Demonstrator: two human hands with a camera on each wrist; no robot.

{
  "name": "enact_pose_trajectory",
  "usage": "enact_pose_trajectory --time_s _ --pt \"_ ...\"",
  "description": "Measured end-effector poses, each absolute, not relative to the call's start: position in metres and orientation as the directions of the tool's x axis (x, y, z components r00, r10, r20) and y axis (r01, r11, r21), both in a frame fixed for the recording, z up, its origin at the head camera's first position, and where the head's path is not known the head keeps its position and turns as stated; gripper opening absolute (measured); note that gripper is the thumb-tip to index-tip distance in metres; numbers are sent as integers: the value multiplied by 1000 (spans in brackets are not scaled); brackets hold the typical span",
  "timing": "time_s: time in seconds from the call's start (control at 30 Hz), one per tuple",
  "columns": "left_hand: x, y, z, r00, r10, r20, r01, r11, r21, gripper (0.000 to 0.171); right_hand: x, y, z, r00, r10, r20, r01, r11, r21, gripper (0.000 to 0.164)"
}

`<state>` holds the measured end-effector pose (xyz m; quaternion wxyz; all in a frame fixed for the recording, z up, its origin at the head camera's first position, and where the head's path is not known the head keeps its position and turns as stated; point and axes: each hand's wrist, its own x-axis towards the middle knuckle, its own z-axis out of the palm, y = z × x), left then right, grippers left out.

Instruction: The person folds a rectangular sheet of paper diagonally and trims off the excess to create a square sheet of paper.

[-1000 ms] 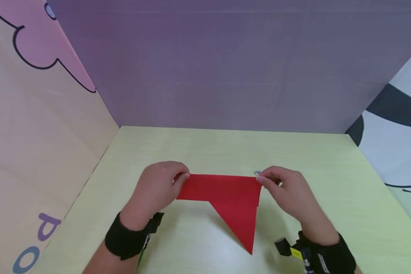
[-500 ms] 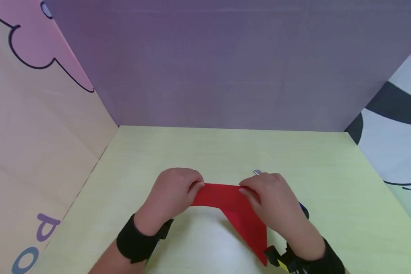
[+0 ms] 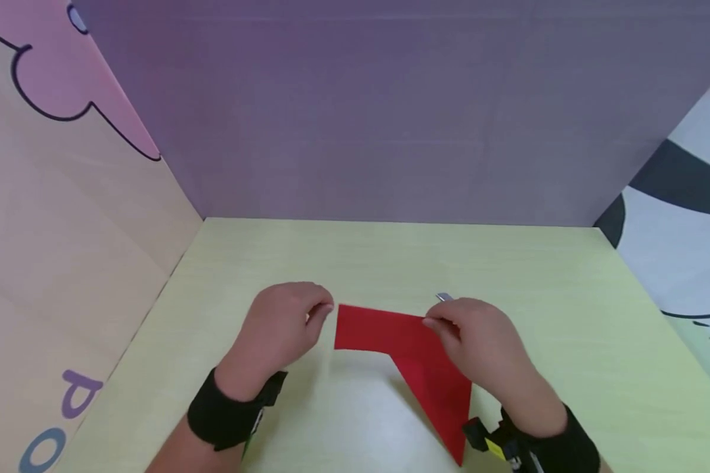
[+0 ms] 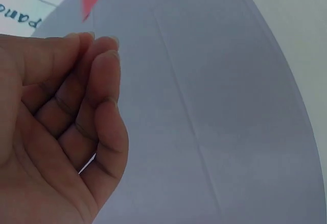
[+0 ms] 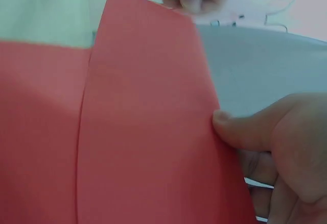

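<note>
Right hand (image 3: 484,340) pinched the red paper (image 3: 369,331); left hand (image 3: 284,323), curled, held nothing. One-sided support risked sagging.

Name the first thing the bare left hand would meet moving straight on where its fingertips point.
Probably the free end of the folded red paper sheet, pinched by the right hand; in the head view it lies just beyond the left hand, though depth is unclear.

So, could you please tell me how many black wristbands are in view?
2: one black wristband is behind the left hand; the other band is behind the right hand, which pinches the red paper.
</note>
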<state>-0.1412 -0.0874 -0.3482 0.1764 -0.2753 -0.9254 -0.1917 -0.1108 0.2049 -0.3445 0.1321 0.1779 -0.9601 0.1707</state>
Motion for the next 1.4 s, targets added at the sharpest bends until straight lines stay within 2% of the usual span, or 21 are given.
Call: enact_pose_trajectory --time_s 0.13,0.33,0.47,0.67,0.87,1.13,1.4 --pt "-143 -97 -346 -800 379 466 533 805 261 6 -112 219 -340 -916 -244 317 -342 890 -302 14" --pt "-140 -82 -347 -796 422 434 571 761 309 25 -107 211 -337 -919 -281 276 -367 868 -336 15" --pt "-137 -73 -348 -777 488 398 615 725 311 18 -105 202 -339 -910 -324 260 -400 852 -338 14" --pt "-135 -66 -350 -774 499 390 616 736 280 11 -103 195 -342 -912 -331 242 -393 873 -288 16" --pt "-131 -54 -354 -686 588 428 717 643 267 10 -98 179 -346 -893 -375 250 -435 862 -262 28" --pt "-125 -40 -358 -581 645 497 808 529 259 5 -94 166 -348 -859 -417 298 -499 814 -297 15" --pt "-124 -39 -361 -539 659 525 835 499 231 6 -94 166 -349 -832 -456 317 -541 795 -276 11"
